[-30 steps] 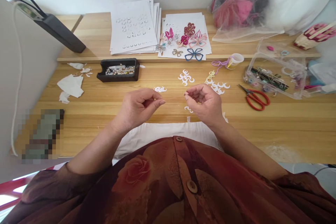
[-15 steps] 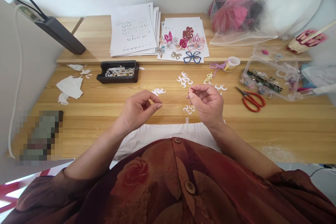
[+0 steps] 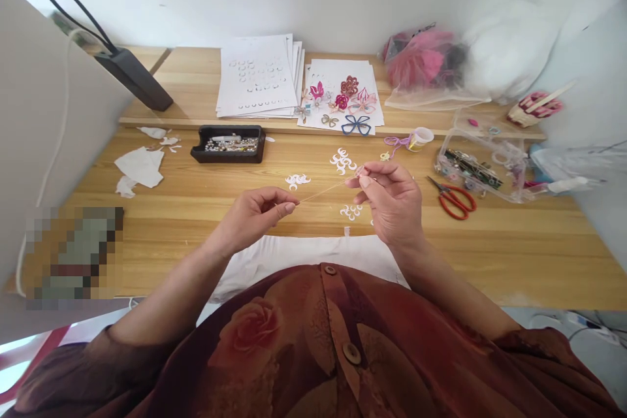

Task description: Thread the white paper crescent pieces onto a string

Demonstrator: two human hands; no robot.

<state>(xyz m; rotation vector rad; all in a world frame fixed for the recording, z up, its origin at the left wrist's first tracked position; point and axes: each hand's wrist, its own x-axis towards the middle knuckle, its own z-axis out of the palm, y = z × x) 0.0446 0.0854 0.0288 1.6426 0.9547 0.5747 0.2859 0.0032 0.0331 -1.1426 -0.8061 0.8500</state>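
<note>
Two hands, left hand (image 3: 255, 212) and right hand (image 3: 392, 199), shared one thread (image 3: 323, 191). One tray (image 3: 225, 157) and one pair of scissors (image 3: 453, 199) lay nearby — nothing doubled.

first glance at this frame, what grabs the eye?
The two hands at mid-desk: the left hand and right hand each pinch an end of a thin strand stretched straight between them. Behind them, on the raised shelf, bright pink and blue ornaments lie on a white sheet. Red scissors lie on the desk just right of the right hand.
</note>
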